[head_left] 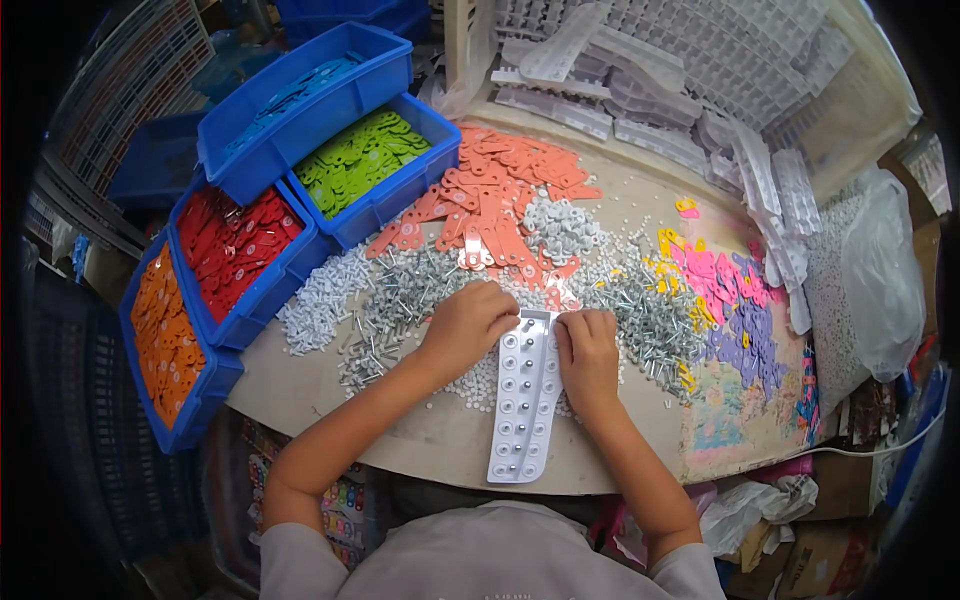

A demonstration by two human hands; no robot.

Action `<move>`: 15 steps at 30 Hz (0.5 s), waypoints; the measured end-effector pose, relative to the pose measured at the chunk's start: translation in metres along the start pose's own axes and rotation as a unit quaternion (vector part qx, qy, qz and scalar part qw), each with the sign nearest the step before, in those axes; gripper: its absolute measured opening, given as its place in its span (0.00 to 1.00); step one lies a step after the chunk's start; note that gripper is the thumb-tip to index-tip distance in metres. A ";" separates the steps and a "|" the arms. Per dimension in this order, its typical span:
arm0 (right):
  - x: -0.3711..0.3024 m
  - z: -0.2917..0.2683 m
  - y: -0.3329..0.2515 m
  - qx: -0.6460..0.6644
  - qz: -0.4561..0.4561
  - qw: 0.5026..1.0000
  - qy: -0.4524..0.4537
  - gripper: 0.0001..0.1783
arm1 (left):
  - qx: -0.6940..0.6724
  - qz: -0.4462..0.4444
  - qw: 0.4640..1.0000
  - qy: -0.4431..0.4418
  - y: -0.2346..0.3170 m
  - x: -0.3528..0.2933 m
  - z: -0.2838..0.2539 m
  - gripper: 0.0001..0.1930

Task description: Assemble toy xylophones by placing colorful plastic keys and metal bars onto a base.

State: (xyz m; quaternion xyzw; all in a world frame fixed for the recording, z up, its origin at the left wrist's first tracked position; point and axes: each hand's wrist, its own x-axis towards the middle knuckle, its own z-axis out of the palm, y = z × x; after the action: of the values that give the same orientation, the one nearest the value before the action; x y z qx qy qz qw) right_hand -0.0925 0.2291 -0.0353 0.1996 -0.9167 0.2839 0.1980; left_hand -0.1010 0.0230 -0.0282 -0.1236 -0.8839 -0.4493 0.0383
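A long white plastic tray (516,418) lies lengthwise in front of me, its near end by the table's edge. Round white pieces line both sides, and small shiny metal heads run down the middle. At the far left corner, my left hand (468,325) has its fingers curled and pinched; anything between the fingertips is hidden. My right hand (590,355) is closed at the far right edge, thumb against the tray, and what it pinches does not show. Metal rivets (415,290) and white plastic pieces (322,300) lie heaped beyond and left of my left hand.
Blue bins at left hold orange (168,345), red (240,240), green (365,160) and blue pieces (295,100). Coral tags (490,190) heap at the back. More rivets (645,315), pink (705,275) and purple pieces (748,335) lie right. White trays (650,90) stack behind.
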 end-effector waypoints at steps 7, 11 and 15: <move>-0.002 0.001 0.000 -0.014 -0.004 1.000 -0.002 0.04 | 0.076 0.174 0.980 0.058 -0.012 -0.002 0.005 0.05; 0.002 -0.005 0.001 -0.010 -0.002 1.000 0.000 0.03 | -0.043 0.058 0.995 -0.066 -0.011 0.021 -0.008 0.05; 0.020 -0.013 0.009 0.039 0.022 0.998 -0.038 0.04 | -0.068 -0.044 0.961 -0.265 -0.010 0.049 -0.032 0.06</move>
State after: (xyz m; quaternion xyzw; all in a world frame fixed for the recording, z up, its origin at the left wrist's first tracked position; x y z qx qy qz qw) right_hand -0.1107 0.2382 -0.0198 0.1976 -0.9159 0.3161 0.1489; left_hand -0.1519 0.0005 -0.0080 -0.2013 -0.8343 -0.4611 -0.2255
